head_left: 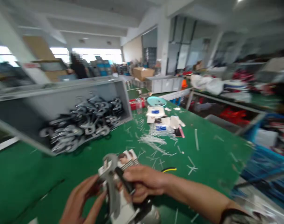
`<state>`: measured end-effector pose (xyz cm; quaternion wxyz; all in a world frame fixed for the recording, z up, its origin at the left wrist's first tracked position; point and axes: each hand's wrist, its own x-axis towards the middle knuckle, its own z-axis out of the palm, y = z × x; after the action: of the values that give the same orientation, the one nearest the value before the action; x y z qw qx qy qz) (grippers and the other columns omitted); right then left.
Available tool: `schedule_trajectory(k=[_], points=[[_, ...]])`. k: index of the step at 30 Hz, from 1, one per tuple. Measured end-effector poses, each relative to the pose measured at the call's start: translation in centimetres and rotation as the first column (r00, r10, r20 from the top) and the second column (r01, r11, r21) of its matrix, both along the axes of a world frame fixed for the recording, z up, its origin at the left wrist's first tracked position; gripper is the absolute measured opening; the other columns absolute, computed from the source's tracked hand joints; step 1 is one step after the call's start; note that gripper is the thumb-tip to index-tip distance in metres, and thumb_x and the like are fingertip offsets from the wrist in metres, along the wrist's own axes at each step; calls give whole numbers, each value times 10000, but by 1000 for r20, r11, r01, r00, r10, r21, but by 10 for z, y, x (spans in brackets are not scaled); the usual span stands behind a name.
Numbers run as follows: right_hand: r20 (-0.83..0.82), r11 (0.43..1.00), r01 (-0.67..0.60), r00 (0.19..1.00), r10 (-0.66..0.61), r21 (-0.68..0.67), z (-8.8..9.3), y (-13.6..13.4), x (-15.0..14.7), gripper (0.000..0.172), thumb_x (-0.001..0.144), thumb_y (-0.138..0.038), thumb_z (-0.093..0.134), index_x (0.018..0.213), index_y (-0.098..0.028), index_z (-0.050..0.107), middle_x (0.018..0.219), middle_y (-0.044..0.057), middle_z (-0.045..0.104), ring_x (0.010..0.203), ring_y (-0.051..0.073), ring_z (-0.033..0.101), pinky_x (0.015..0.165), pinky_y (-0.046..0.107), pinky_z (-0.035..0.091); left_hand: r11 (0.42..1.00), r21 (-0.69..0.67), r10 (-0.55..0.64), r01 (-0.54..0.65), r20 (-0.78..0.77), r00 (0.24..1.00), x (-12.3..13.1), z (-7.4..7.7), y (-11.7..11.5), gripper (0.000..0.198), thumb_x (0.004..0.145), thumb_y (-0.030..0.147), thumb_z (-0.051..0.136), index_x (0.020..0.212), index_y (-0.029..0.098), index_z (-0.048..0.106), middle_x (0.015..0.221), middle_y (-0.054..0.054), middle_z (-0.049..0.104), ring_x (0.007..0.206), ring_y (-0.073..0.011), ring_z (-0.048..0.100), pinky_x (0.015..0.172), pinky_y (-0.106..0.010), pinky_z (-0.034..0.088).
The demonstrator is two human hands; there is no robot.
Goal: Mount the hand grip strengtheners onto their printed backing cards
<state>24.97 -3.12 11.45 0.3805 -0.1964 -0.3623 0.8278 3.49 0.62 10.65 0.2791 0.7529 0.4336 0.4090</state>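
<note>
Low in the view, both of my hands meet over a grey metal tool on a printed card. My right hand is closed round the card and a black handle-like part. My left hand pinches the tool's grey body from the left, fingers curled. Motion smears the picture, so the tool's exact shape is unclear. Behind the hands, a grey bin tipped toward me holds a heap of several similar grey and black metal tools.
The green table is littered with white plastic ties, small packets and a teal dish. A yellow and black piece lies near my right wrist. Blue crates stand at the right edge. A person stands far back left.
</note>
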Motion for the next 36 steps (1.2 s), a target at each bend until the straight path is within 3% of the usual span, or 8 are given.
schedule_trajectory(k=[9, 15, 18, 21, 24, 26, 31, 36], points=[[201, 998, 55, 978, -52, -9, 47, 39, 9, 218, 947, -375, 545, 944, -167, 609, 643, -47, 456, 446, 37, 150, 365, 121, 206, 978, 193, -36, 76, -204, 978, -13, 44, 41, 267, 930, 249, 547, 1186, 240, 621, 1139, -67, 639, 1021, -206, 606, 934, -357, 477], [191, 992, 55, 981, -32, -116, 19, 27, 17, 232, 956, -348, 520, 1023, -149, 619, 641, -53, 425, 442, 31, 127, 371, 117, 197, 981, 144, -69, 131, -375, 924, -16, 13, 35, 241, 924, 286, 582, 1151, 222, 633, 1079, -67, 684, 998, -239, 573, 916, -392, 435], [338, 993, -26, 939, 64, -117, -1, 19, 23, 333, 979, -446, 436, 1033, -170, 614, 612, -34, 496, 396, 33, 167, 355, 148, 176, 986, 71, -114, 150, -366, 924, -19, -8, 22, 235, 934, 300, 565, 1139, 217, 641, 1059, -74, 680, 991, -236, 570, 901, -377, 437], [692, 992, -123, 718, 72, 25, -14, 11, 34, 456, 977, -561, 360, 909, -190, 616, 522, -7, 550, 349, 74, 295, 356, 201, 209, 982, -13, -177, 187, -390, 904, -21, -20, 8, 262, 936, 303, 557, 1168, 217, 641, 1066, -86, 675, 1013, -244, 568, 912, -382, 440], [895, 907, -157, 295, -335, 391, -19, 3, 43, 386, 942, -528, 480, 760, -208, 595, 584, 30, 602, 487, 151, 511, 472, 262, 365, 970, -78, -243, 232, -415, 877, -22, -20, 1, 291, 948, 326, 532, 1191, 211, 642, 1074, -94, 664, 1042, -249, 564, 928, -387, 445], [816, 786, -220, 182, -549, 578, -17, -3, 42, 248, 936, -431, 534, 838, -222, 622, 763, 54, 654, 675, 197, 601, 618, 310, 453, 970, -89, -243, 227, -400, 884, -18, -17, 4, 296, 971, 329, 481, 1179, 211, 656, 1087, -94, 660, 1057, -244, 563, 943, -388, 443], [674, 581, -340, 364, -643, 739, -20, -6, 19, 118, 943, -260, 551, 1018, -264, 643, 1061, 65, 611, 1034, 233, 567, 902, 401, 473, 992, -28, -126, 123, -250, 960, 7, -14, 25, 275, 959, 227, 478, 1150, 207, 675, 1155, -90, 652, 1107, -230, 563, 1017, -403, 410], [632, 554, -304, 371, -680, 775, -36, 7, 4, 89, 942, -236, 565, 901, -238, 643, 966, 54, 600, 962, 220, 571, 860, 383, 483, 990, -73, -129, 121, -121, 984, 27, -21, 24, 119, 865, 210, 643, 945, 243, 725, 1016, -34, 715, 1054, -235, 585, 994, -415, 400]])
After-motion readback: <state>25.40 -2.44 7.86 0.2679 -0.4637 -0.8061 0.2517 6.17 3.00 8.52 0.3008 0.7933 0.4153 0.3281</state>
